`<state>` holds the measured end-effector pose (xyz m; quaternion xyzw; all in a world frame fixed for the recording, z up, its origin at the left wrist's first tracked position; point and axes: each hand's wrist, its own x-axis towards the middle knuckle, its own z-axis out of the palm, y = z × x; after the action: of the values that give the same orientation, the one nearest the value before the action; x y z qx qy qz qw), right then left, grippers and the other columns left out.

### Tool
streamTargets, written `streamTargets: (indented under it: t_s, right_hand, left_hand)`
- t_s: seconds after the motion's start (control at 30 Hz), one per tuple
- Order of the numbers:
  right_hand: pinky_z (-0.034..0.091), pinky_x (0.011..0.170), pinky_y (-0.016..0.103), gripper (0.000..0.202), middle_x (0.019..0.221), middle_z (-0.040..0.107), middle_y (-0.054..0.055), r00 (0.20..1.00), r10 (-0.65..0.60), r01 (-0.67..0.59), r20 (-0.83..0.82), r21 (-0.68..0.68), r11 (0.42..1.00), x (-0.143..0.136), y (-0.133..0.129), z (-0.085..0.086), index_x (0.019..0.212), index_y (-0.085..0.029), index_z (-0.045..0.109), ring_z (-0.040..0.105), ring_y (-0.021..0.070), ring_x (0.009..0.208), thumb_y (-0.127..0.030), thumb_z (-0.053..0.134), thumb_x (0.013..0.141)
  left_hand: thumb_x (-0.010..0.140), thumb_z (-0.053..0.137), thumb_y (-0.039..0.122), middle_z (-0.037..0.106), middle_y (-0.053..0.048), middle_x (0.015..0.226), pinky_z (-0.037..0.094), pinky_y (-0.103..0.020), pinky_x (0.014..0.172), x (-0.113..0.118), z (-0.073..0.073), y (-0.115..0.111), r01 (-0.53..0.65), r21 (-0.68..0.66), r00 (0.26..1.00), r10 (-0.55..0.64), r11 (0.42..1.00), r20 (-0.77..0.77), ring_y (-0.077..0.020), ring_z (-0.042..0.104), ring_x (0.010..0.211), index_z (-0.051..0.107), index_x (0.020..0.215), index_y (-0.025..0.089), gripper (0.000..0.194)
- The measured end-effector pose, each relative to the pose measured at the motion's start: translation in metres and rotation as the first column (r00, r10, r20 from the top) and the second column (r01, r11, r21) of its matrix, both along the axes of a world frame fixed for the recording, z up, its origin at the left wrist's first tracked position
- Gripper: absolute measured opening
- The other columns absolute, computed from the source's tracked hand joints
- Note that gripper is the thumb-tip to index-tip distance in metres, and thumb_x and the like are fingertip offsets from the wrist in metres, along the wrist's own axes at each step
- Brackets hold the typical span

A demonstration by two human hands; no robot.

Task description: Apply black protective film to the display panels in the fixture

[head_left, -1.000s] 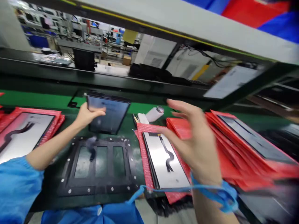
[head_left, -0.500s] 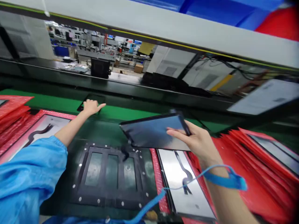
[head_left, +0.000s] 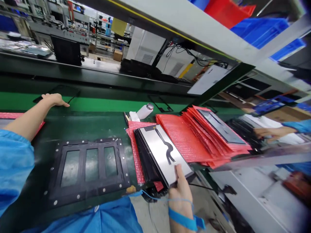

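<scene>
My right hand [head_left: 180, 184] is pinching the near end of the shiny screen panel [head_left: 160, 152]. The thumb is pressing on the pale face, and the fingers are hiding underneath. From that grip, the panel is stretching away and to the left. Its long side is slanting the same way, so I am holding it by a short end. The right hand is touching it, while my left hand [head_left: 54, 99] is staying well apart, far over to the left.

The panel is lying pale side up on a dark pile [head_left: 145, 163], with a red bubble bag [head_left: 136, 161] showing beside it. Its far short end is pointing away from me and left. A dark wiggly ribbon [head_left: 170, 148] is running along it, with its loose end coming back near my thumb.

My left hand is reaching over a thin dark frame [head_left: 38, 98] on the green strip [head_left: 107, 106]. Its fingertips are hiding, so I am not making out whether it is gripping.
</scene>
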<state>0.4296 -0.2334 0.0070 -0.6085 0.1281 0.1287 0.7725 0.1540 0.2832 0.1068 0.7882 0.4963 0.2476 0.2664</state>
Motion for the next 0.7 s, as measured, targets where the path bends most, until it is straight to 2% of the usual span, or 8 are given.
streamTargets:
  t_s: [0.1, 0.2, 0.33, 0.43, 0.53, 0.6, 0.67, 0.7]
  right_hand:
    - [0.063, 0.08, 0.034, 0.061, 0.109, 0.074, 0.004, 0.999, 0.02, -0.02, -0.044, -0.008, 1.0, -0.01, 0.012, -0.005, 0.125, -0.02, 0.061, 0.072, 0.0234, 0.1, -0.046, 0.078, 0.072]
    - [0.064, 0.078, 0.034, 0.059, 0.105, 0.075, 0.003, 0.996, 0.06, -0.06, -0.063, -0.001, 0.998, -0.018, 0.012, -0.005, 0.122, -0.021, 0.062, 0.072, 0.0228, 0.098, -0.045, 0.079, 0.071]
    - [0.062, 0.077, 0.028, 0.061, 0.102, 0.075, 0.001, 0.967, 0.25, -0.25, -0.043, -0.011, 0.968, -0.015, -0.012, 0.003, 0.112, -0.022, 0.065, 0.072, 0.0206, 0.094, -0.037, 0.088, 0.058]
    - [0.063, 0.071, 0.037, 0.071, 0.09, 0.074, 0.004, 0.921, 0.39, -0.38, -0.009, -0.251, 0.89, -0.004, -0.039, 0.01, 0.113, -0.018, 0.061, 0.074, 0.0254, 0.08, -0.046, 0.087, 0.053]
    - [0.058, 0.06, 0.04, 0.072, 0.077, 0.073, 0.004, 0.886, 0.461, -0.309, 0.054, -0.673, 0.672, 0.006, -0.063, 0.019, 0.118, -0.024, 0.062, 0.072, 0.0303, 0.071, -0.06, 0.078, 0.058]
    - [0.05, 0.053, 0.039, 0.06, 0.074, 0.072, 0.006, 0.859, 0.507, -0.173, 0.075, -0.889, 0.424, 0.01, -0.073, 0.027, 0.112, -0.028, 0.067, 0.068, 0.0324, 0.067, -0.067, 0.069, 0.066]
    - [0.042, 0.052, 0.038, 0.054, 0.077, 0.072, 0.008, 0.805, 0.572, 0.029, 0.158, -0.973, 0.227, 0.012, -0.071, 0.037, 0.109, -0.028, 0.069, 0.066, 0.0332, 0.066, -0.07, 0.056, 0.077]
    - [0.041, 0.054, 0.038, 0.054, 0.081, 0.072, 0.009, 0.745, 0.63, 0.13, 0.219, -0.974, 0.185, 0.012, -0.065, 0.042, 0.11, -0.027, 0.069, 0.065, 0.0326, 0.068, -0.07, 0.05, 0.082]
  left_hand:
    - [0.043, 0.091, 0.057, 0.069, -0.014, 0.083, 0.007, -0.073, 0.109, -0.013, 0.01, -0.013, -0.062, 0.022, 0.978, 0.066, 0.998, -0.198, -0.049, 0.03, 0.136, 0.048, 0.051, 0.012, 0.063]
    - [0.046, 0.089, 0.053, 0.069, -0.008, 0.083, 0.018, -0.06, 0.114, -0.037, 0.019, -0.054, 0.03, 0.086, 0.964, -0.006, 0.996, -0.266, -0.0411, 0.041, 0.13, 0.067, 0.071, 0.01, 0.055]
    - [0.064, 0.074, 0.062, 0.069, -0.003, 0.092, 0.037, -0.044, 0.106, -0.084, 0.011, -0.156, 0.414, 0.243, 0.891, -0.336, 0.877, -0.305, -0.0284, 0.054, 0.107, 0.074, 0.094, 0.026, 0.047]
    - [0.074, 0.065, 0.058, 0.07, 0.002, 0.108, 0.042, -0.045, 0.101, -0.114, -0.012, -0.236, 0.511, 0.228, 0.848, -0.443, 0.828, -0.291, -0.0301, 0.055, 0.112, 0.071, 0.108, 0.041, 0.038]
    - [0.073, 0.065, 0.05, 0.071, 0.001, 0.113, 0.044, -0.048, 0.1, -0.128, -0.041, -0.287, 0.531, 0.171, 0.831, -0.471, 0.83, -0.296, -0.0319, 0.057, 0.113, 0.071, 0.112, 0.044, 0.039]
    - [0.075, 0.067, 0.043, 0.071, -0.004, 0.114, 0.041, -0.049, 0.104, -0.132, -0.056, -0.3, 0.558, 0.147, 0.808, -0.494, 0.817, -0.322, -0.0321, 0.058, 0.114, 0.072, 0.113, 0.039, 0.038]
    - [0.077, 0.068, 0.039, 0.07, -0.007, 0.116, 0.035, -0.05, 0.11, -0.132, -0.066, -0.302, 0.583, 0.125, 0.782, -0.513, 0.803, -0.355, -0.0323, 0.057, 0.118, 0.072, 0.113, 0.035, 0.036]
    - [0.078, 0.069, 0.039, 0.069, -0.007, 0.116, 0.033, -0.052, 0.111, -0.132, -0.069, -0.301, 0.596, 0.111, 0.768, -0.525, 0.795, -0.368, -0.0323, 0.056, 0.119, 0.072, 0.112, 0.034, 0.035]
